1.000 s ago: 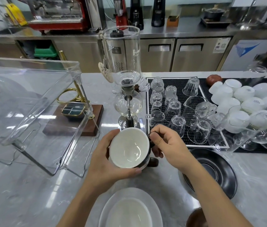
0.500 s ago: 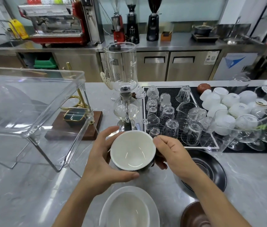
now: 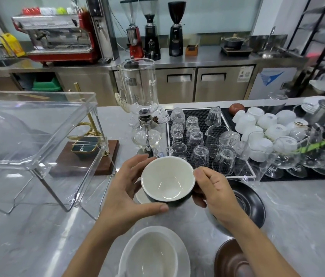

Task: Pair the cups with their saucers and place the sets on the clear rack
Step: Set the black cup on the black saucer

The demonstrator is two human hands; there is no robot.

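Note:
I hold a dark cup with a white inside [image 3: 167, 178] upright over the counter. My left hand [image 3: 125, 194] wraps its left side and underside, and my right hand [image 3: 211, 188] pinches its right side where the handle is hidden. A pale saucer edge [image 3: 140, 197] peeks out beneath the cup. A white cup on a white saucer [image 3: 153, 254] stands near the front edge. To the right lies a black saucer [image 3: 251, 202], with a brown saucer [image 3: 229, 260] in front of it. The clear rack [image 3: 37, 136] stands at the left.
A glass siphon brewer [image 3: 143, 120] rises just behind the cup. Several upturned glasses sit on a black mat [image 3: 199, 114] behind my right hand, with white cups [image 3: 265, 128] and stemmed glasses farther right. A wooden base with a brass stand [image 3: 89, 154] sits under the rack.
The cup has tipped level and moved slightly away from me with both hands. My view has lifted, showing more of the back counter.

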